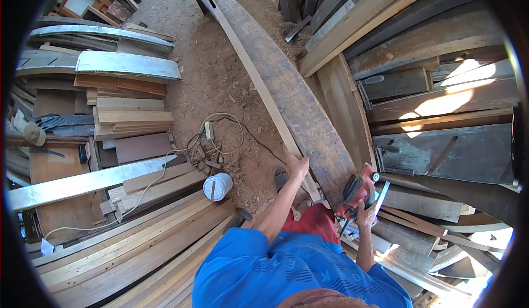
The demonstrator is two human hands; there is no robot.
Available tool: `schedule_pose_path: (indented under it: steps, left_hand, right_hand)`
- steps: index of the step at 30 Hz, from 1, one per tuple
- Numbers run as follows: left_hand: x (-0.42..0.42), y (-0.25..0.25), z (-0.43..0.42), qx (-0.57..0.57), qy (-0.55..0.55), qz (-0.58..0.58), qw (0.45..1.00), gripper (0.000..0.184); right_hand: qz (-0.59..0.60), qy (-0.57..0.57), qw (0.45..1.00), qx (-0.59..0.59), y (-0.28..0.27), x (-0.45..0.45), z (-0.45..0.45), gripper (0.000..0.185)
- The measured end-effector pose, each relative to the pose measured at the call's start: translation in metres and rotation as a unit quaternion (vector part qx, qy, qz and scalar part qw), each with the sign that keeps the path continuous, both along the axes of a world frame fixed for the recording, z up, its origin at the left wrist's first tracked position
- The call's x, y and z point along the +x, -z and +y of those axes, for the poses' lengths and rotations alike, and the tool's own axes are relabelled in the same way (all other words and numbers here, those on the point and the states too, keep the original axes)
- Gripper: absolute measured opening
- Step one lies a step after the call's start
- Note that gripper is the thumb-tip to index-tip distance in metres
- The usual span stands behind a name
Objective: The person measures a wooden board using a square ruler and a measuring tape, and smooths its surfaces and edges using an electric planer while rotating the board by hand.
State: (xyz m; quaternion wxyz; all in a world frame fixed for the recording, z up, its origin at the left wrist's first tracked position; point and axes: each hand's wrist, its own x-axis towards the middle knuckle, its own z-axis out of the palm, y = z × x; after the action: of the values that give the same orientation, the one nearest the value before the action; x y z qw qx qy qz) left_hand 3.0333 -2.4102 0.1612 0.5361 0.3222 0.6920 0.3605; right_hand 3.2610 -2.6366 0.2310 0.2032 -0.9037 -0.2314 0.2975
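Observation:
A long, narrow wooden beam runs from my body up to the far end of a worn wooden bench, along the bench's left edge. Near its close end, my left hand is closed around the beam. A slot is cut through the beam's far part. My right hand grips a red electric planer at the near right end of the bench. The planer's underside is hidden, so I cannot tell whether it touches the wood.
Stacked planks and long boards line the left side. A white bucket stands on the shaving-covered ground, near a coiled cable. Leaning timbers and more boards crowd the right.

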Motion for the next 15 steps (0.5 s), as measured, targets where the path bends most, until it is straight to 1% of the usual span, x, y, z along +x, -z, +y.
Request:
schedule_pose_path:
  steps: [1, 2, 3, 4, 5, 7, 8, 9, 11, 12, 14, 15]
  left_hand:
    - [0.003, 0.001, 0.008, -0.022, 0.019, -0.012, 0.999, 0.072]
    - [0.007, 0.009, 0.016, -0.01, 0.012, -0.014, 1.0, 0.079]
    - [0.011, 0.004, 0.025, 0.002, 0.002, -0.015, 1.0, 0.086]
    - [0.012, -0.001, 0.035, -0.01, 0.005, -0.035, 0.999, 0.095]
    - [0.012, -0.027, 0.048, -0.024, 0.008, -0.054, 0.998, 0.105]
    - [0.005, 0.006, 0.075, 0.005, 0.014, -0.043, 0.999, 0.103]
    - [0.002, 0.009, 0.09, 0.01, 0.013, -0.026, 1.0, 0.102]
    - [-0.001, 0.011, 0.106, 0.014, 0.012, -0.009, 1.0, 0.101]
    - [0.001, 0.011, 0.13, -0.003, 0.026, 0.029, 0.999, 0.099]
    - [0.004, 0.021, 0.132, -0.02, 0.049, 0.04, 0.998, 0.098]
    - [0.018, 0.0, 0.132, -0.041, 0.048, 0.063, 0.996, 0.102]
    - [0.022, -0.004, 0.137, -0.051, 0.056, 0.037, 0.996, 0.105]
  right_hand:
    - [-0.096, -0.066, 0.992, 0.039, 0.042, 0.006, -0.018, 0.054]
    - [0.009, 0.007, 0.995, 0.095, 0.04, 0.004, -0.017, 0.05]
    - [0.113, 0.079, 0.979, 0.15, 0.036, -0.001, -0.012, 0.047]
    - [0.216, 0.149, 0.943, 0.203, 0.032, -0.006, -0.005, 0.045]
    - [0.254, 0.181, 0.917, 0.247, 0.021, -0.011, 0.007, 0.037]
    - [0.287, 0.179, 0.902, 0.267, 0.028, -0.005, 0.004, 0.036]
    - [0.303, 0.178, 0.894, 0.277, 0.029, -0.004, 0.004, 0.036]
    - [0.286, 0.174, 0.898, 0.285, 0.029, -0.005, 0.007, 0.036]
    - [0.219, 0.103, 0.936, 0.256, 0.0, -0.013, 0.028, 0.034]
    - [0.184, 0.073, 0.952, 0.232, -0.017, -0.015, 0.034, 0.033]
    - [0.172, 0.034, 0.983, 0.06, -0.036, -0.007, 0.035, 0.031]
    - [0.17, 0.038, 0.98, 0.098, -0.039, -0.005, 0.035, 0.03]
